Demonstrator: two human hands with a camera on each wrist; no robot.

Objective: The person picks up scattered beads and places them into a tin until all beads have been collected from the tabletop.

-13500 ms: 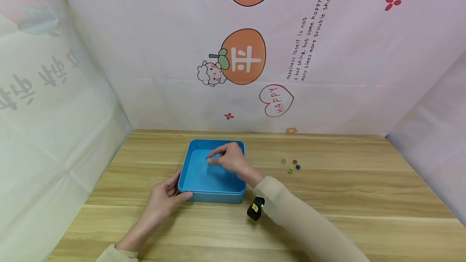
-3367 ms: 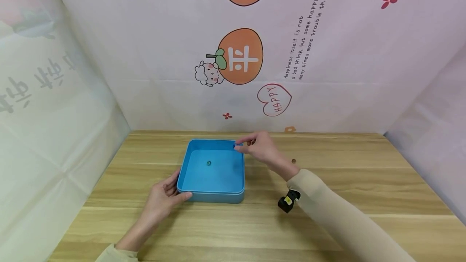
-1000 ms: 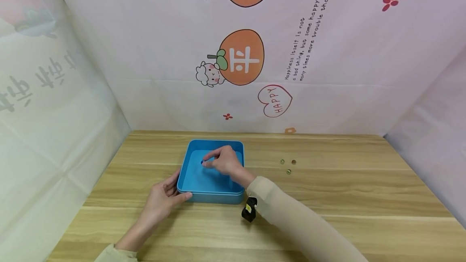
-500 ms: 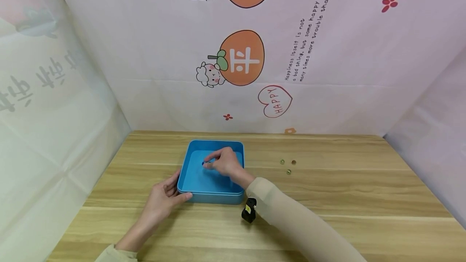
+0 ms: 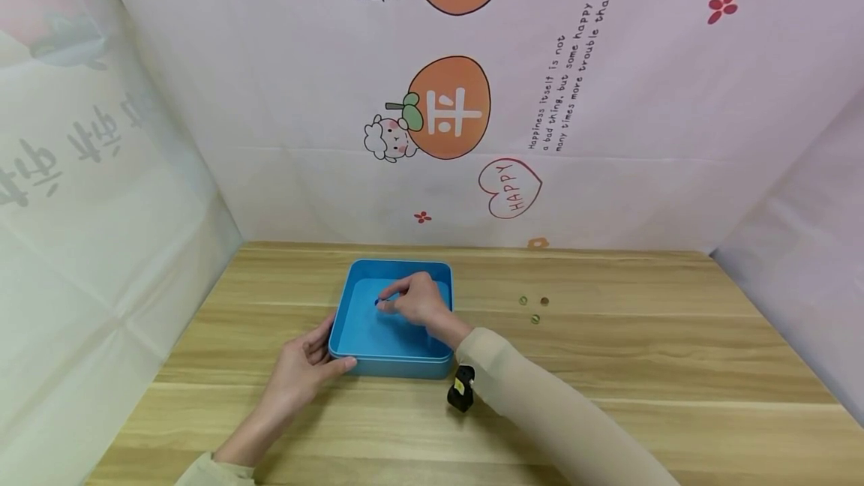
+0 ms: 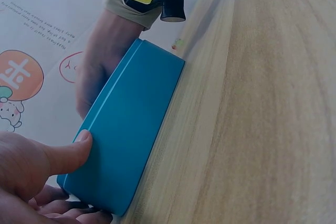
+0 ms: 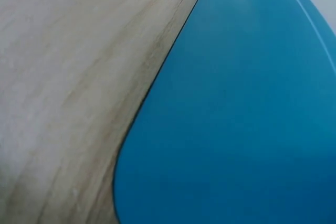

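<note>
A square blue plastic box (image 5: 367, 340) stands on the table. My left hand (image 5: 304, 367) grips its near left corner; in the left wrist view the thumb (image 6: 73, 153) presses the outer wall (image 6: 126, 108) and the other fingers curl round the corner. Reaching over the right wall, my right hand (image 5: 420, 298) pinches a small dark blue marble (image 5: 376, 303) between thumb and forefinger, inside the box and low over its floor. From the right wrist only the box's outer wall (image 7: 231, 98) and a bit of fingers at the top are visible.
Right of the box lie two greenish marbles (image 5: 523, 300) (image 5: 535, 319) and a brown one (image 5: 544, 301) on the wooden table (image 5: 607, 366). A black wrist camera (image 5: 461, 388) hangs under the right sleeve. Printed cloth walls (image 5: 304, 193) enclose the table's back and sides.
Earlier the blue marble lay on the table; my right hand carried it over the box's right wall. A greenish marble seen in the box 3.4 s ago is now hidden. The left hand stays put.
</note>
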